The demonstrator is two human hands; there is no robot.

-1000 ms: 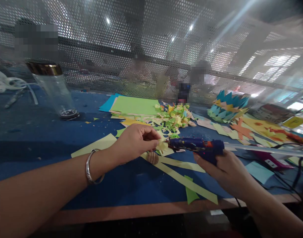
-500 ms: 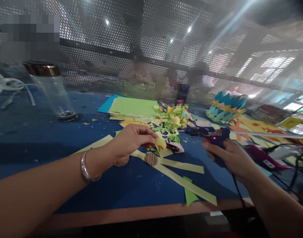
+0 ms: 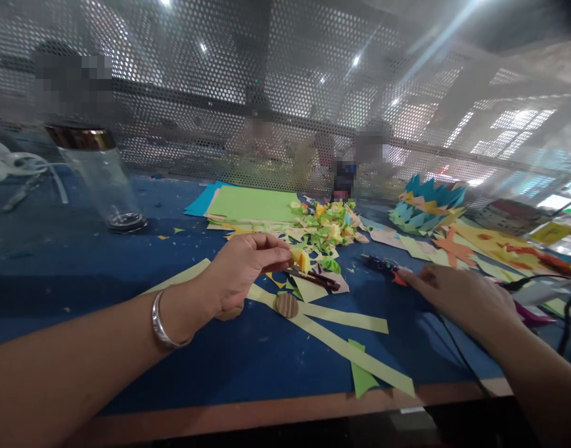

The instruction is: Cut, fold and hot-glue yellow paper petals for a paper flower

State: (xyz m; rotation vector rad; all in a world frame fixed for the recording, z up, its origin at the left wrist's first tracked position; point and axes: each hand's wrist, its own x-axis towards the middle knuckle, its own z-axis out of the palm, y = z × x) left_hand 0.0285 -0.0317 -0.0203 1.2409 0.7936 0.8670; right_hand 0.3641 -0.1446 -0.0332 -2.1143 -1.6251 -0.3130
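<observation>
My left hand (image 3: 250, 270), with a silver bangle at the wrist, pinches a small folded yellow paper piece (image 3: 302, 259) between thumb and fingertips, above the table. Over at the right, my right hand (image 3: 458, 295) is closed about the rear of a dark blue hot glue gun (image 3: 381, 264), which is low at the tabletop; its grip is mostly hidden under the hand. Below the yellow piece lie a dark red slim tool (image 3: 320, 279) and paper scraps. A round corrugated cardboard disc (image 3: 287, 305) rests on pale yellow paper strips (image 3: 348, 348).
Coloured paper sheets (image 3: 255, 203) and a heap of small folded paper pieces (image 3: 334, 227) lie at the back. A glass bottle (image 3: 101, 180) stands left. At right are a paper crown (image 3: 425, 205), cut paper and cables (image 3: 565, 317). A perforated screen (image 3: 196, 137) runs behind.
My right hand has lowered the glue gun from above the table to its surface, tilting it flat. My left hand stays nearly in place with the yellow paper piece.
</observation>
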